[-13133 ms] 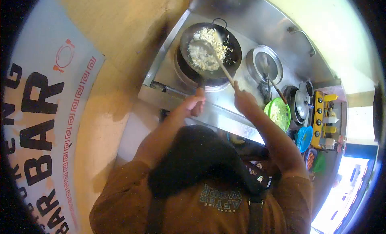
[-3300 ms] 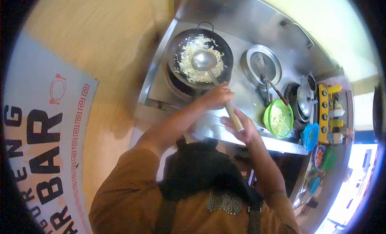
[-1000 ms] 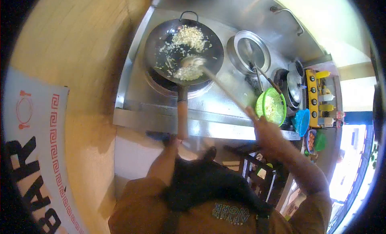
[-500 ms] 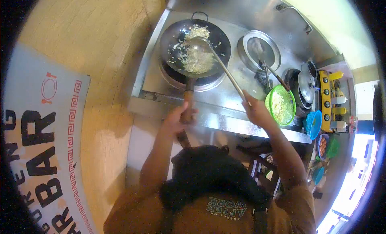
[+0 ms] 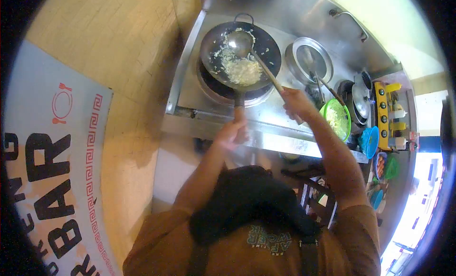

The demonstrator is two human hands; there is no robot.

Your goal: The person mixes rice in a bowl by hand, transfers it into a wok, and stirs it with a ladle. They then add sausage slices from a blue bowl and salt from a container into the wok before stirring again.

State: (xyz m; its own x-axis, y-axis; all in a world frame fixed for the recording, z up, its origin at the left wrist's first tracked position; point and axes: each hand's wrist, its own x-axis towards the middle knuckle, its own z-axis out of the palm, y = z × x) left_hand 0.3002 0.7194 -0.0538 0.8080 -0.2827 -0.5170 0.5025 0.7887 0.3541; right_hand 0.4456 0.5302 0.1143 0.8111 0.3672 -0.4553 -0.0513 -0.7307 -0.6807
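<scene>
My left hand [image 5: 232,132] is wrapped round the straight handle of a dark wok [image 5: 270,47], which overlaps the burner ring [image 5: 207,87] below it. In the wok lies a pale, crumbly heap of food [image 5: 243,72] that looks like rice, with loose bits scattered up the far wall. A long-handled wok ladle [image 5: 239,42] is gripped by my right hand [image 5: 298,105], near the wok's right side. The rounded back of its bowl faces up, close to the wok's far wall beyond the heap.
On the steel stove to the right sit a round metal pan [image 5: 293,62] with utensils, a green bowl [image 5: 349,117] of pale shreds, and lidded pots [image 5: 362,100]. Further right are a blue bowl [image 5: 372,142] and a yellow rack [image 5: 381,105] with bottles. A printed banner [image 5: 76,148] stands left.
My right hand has moved forward, pushing the ladle's bowl towards the wok's far wall. The food has gathered nearer the wok's middle. The whole view has shifted slightly.
</scene>
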